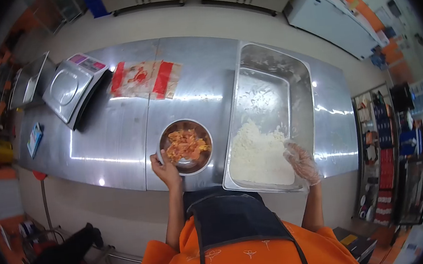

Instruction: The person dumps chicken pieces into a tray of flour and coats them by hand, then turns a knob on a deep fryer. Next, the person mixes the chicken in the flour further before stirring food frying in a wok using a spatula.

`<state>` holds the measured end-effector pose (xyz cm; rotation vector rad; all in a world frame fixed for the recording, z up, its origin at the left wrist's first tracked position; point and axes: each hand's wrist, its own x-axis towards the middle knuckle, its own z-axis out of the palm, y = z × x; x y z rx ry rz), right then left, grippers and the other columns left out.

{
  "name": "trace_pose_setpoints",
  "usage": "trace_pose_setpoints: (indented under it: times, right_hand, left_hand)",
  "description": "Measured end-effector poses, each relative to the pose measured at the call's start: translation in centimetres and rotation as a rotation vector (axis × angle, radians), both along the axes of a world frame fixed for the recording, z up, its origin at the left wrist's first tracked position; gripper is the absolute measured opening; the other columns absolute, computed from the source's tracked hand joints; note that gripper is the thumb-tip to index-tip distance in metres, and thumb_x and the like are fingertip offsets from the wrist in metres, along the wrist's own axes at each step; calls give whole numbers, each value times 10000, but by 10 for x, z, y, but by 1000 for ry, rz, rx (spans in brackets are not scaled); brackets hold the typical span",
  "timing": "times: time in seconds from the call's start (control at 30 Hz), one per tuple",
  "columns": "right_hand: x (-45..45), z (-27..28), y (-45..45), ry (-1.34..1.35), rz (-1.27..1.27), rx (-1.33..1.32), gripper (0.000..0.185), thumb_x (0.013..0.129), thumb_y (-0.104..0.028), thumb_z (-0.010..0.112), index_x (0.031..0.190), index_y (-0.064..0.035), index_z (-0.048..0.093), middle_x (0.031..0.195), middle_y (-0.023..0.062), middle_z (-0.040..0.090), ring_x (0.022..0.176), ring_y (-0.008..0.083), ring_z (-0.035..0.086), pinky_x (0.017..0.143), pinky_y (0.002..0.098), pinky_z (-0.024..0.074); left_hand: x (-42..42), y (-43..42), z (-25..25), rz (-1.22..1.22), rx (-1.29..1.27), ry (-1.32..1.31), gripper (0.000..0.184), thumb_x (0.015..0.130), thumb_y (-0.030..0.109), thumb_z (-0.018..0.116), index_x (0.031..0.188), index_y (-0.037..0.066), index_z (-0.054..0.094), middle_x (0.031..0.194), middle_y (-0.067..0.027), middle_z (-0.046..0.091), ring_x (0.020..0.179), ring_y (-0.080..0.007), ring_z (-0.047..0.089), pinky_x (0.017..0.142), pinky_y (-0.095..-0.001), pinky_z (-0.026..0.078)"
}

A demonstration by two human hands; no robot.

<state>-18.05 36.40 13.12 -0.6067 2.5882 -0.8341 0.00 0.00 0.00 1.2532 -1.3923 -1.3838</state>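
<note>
Wearing an orange shirt (178, 257) under a dark apron (240, 218). Gripping a steel bowl (202, 162) at its near-left rim with the left hand (167, 172), closing bent fingers on it. Holding orange-red food (184, 144) inside that bowl, just left of a tray (301, 98). Reaching over the tray's right wall with the gloved right hand (302, 163), half open, curling loosely beside white powder (260, 162) heaped in the near half; leaving unclear whether grasping any. Facing a steel table (120, 133), seeing a flat bag (135, 81) beyond the bowl, a scale (67, 90) farther left, and, past the table's far right, a freezer (328, 19).
</note>
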Motion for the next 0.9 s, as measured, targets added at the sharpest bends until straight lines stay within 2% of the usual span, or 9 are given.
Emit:
trace_pose_setpoints:
  times: [0.1, 0.23, 0.33, 0.43, 0.53, 0.6, 0.7, 0.8, 0.9]
  right_hand:
    - [6, 8, 36, 81, -130, -11, 402, 919, -255, 645, 1253, -37, 597, 1193, 198, 639, 1107, 340, 610, 960, 403, 466]
    - [19, 25, 50, 128, -199, 39, 388, 923, -230, 636, 1246, -22, 592, 1187, 196, 633, 1113, 328, 601, 958, 397, 462]
    - [19, 20, 58, 111, -252, -38, 399, 917, -218, 641, 1256, -17, 580, 1192, 196, 628, 1115, 326, 599, 947, 397, 463]
    - [21, 17, 56, 30, -307, -138, 422, 922, -165, 647, 1298, -3, 546, 1262, 150, 597, 1189, 246, 552, 1009, 352, 426]
    - [23, 6, 55, 49, -358, -240, 414, 915, -156, 648, 1283, 9, 553, 1221, 170, 612, 1149, 257, 572, 979, 358, 442]
    - [28, 0, 55, 132, -372, -304, 396, 910, -188, 636, 1252, 5, 578, 1136, 215, 648, 1058, 323, 630, 911, 388, 482]
    - [33, 3, 54, 155, -368, -303, 398, 912, -189, 635, 1252, 9, 574, 1137, 218, 648, 1067, 318, 631, 918, 386, 481]
    - [35, 8, 51, 94, -394, -239, 399, 918, -119, 649, 1281, 15, 554, 1223, 149, 611, 1139, 211, 572, 990, 334, 440]
    - [35, -6, 60, 176, -329, -261, 386, 918, -114, 643, 1278, 1, 562, 1198, 154, 625, 1116, 220, 589, 969, 334, 454]
  left_hand:
    - [-8, -11, 25, -33, -99, 118, 263, 971, 179, 612, 813, 45, 449, 789, 12, 477, 761, -60, 444, 706, -225, 420]
    - [-35, -3, 152, -139, -299, 239, 266, 975, 157, 605, 804, 44, 435, 777, 8, 464, 736, -60, 432, 702, -223, 415]
    - [-62, 22, 179, -286, -536, 288, 233, 976, 129, 591, 826, 40, 437, 841, -36, 535, 791, -108, 513, 771, -253, 447]
    - [-96, 59, 177, -606, -819, 507, 166, 966, 29, 529, 856, 35, 404, 1087, -171, 641, 1053, -310, 628, 969, -389, 469]
    - [-113, 77, 157, -999, -1227, 573, 118, 884, -29, 445, 769, -49, 429, 1207, -276, 607, 1175, -454, 565, 1017, -565, 434]
    - [-120, 88, 151, -1135, -1294, 723, 205, 837, -41, 464, 646, -27, 393, 1229, -263, 601, 1204, -440, 553, 996, -637, 429]
    - [-122, 100, 148, -1245, -1333, 757, 249, 816, -40, 487, 612, 12, 354, 1243, -242, 603, 1214, -430, 549, 1014, -623, 425]
    - [-123, 111, 141, -1262, -1381, 772, 273, 783, -31, 502, 596, 47, 320, 1275, -191, 602, 1238, -406, 539, 1034, -619, 423]
    - [-125, 116, 139, -1295, -1400, 793, 219, 763, -38, 485, 606, 54, 362, 1263, -151, 618, 1232, -400, 542, 1033, -642, 411]
